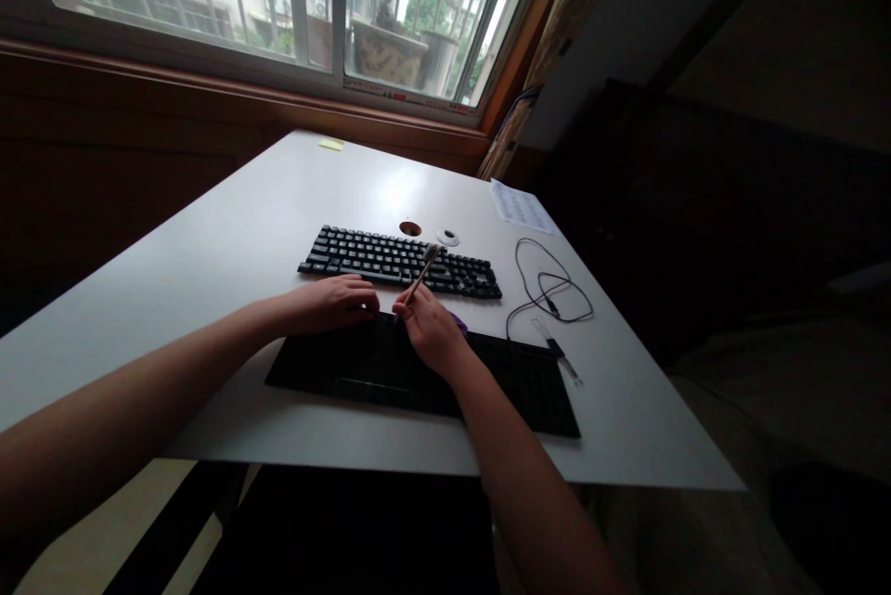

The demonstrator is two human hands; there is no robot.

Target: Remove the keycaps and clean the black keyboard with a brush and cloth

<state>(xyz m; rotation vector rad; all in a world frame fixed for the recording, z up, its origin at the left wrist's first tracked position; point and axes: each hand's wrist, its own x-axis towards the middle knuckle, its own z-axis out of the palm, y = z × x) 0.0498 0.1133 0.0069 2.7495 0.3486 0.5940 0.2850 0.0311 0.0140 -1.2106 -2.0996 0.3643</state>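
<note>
A black keyboard base point(334, 358), dark and low in detail, lies near the front edge of the table, its cable leaving at the back right. My left hand point(341, 303) rests at its back edge with the fingers bent and pressed together; whatever is under the fingertips is hidden. Pinched in my right hand point(432, 326) is a thin brush point(419, 279), its dark head pointing up and away and its lower end down at the base. Something purple point(458, 324) shows partly behind the right hand. Just beyond both hands sits a block of black keycaps point(362, 252) in keyboard layout.
The white table point(229, 233) carries a looped black cable point(557, 298) and a wire keycap puller point(557, 349) on the right. Farther back are a round table hole point(410, 228), a white ring point(449, 238), a printed sheet point(522, 207) and a yellow note point(330, 145).
</note>
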